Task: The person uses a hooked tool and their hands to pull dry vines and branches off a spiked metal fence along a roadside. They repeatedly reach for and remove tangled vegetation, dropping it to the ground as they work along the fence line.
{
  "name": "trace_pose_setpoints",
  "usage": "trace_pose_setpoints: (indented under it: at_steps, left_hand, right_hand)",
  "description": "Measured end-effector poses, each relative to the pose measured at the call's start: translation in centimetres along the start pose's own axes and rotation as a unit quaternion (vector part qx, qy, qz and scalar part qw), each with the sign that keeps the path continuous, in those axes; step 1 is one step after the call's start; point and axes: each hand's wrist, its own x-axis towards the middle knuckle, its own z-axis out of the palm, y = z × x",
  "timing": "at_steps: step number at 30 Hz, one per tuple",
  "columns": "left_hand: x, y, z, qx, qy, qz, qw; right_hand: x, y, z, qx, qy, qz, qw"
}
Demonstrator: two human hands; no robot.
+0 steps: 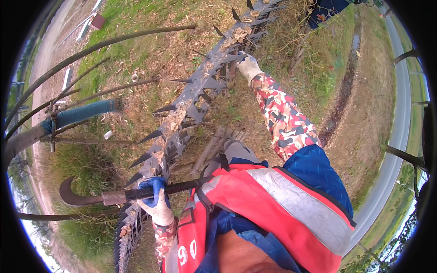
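Observation:
My left hand (154,195), in a white glove with blue coating, is closed around the black handle of a billhook (75,198). Its hooked blade points left, and the handle's far end lies against my red vest. My right arm reaches forward in a camouflage sleeve. The gloved right hand (248,66) is at the side of a grey metal spiked fence top (194,90); its fingertips are partly hidden, so its grip is unclear. Dry leaves (175,117) lie along the metal strip, and sharp spikes stick out on both sides.
Bare branches (102,44) and a trunk with a blue wrap (83,112) reach in from the left. Cut logs (213,146) lie by my legs. Dry twigs (290,37) and dark blue cloth (324,13) are at the top right. A ditch (341,92) and road (397,112) run along the right.

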Motion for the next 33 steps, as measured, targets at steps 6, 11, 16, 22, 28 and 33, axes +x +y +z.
trace_pose_setpoints:
  at_steps: [6,11,16,22,28,33]
  left_hand:
    - [0.0,-0.7,-0.3,-0.001,-0.002,0.013,1.000]
    - [-0.6,-1.1,-0.2,0.001,0.049,0.013,0.999]
    - [-0.8,-0.3,-0.1,-0.002,0.027,0.015,1.000]
    - [-0.1,0.0,-0.4,0.009,-0.022,0.020,1.000]
    - [-0.8,-0.4,-0.3,0.036,0.025,0.050,0.998]
    - [-0.4,0.2,-0.3,0.024,0.001,0.003,1.000]
  right_hand:
    - [-2.2,-2.3,-1.6,0.001,0.015,0.160,0.987]
    - [-0.4,-0.5,-1.6,0.181,-0.040,-0.058,0.981]
    - [2.2,-0.6,-0.6,0.221,-0.061,-0.060,0.972]
    - [3.0,2.2,1.5,-0.318,-0.104,-0.233,0.913]
    - [4.5,6.7,4.9,-0.245,-0.219,-0.156,0.932]
    - [5.1,10.4,8.5,-0.147,-0.211,0.003,0.966]
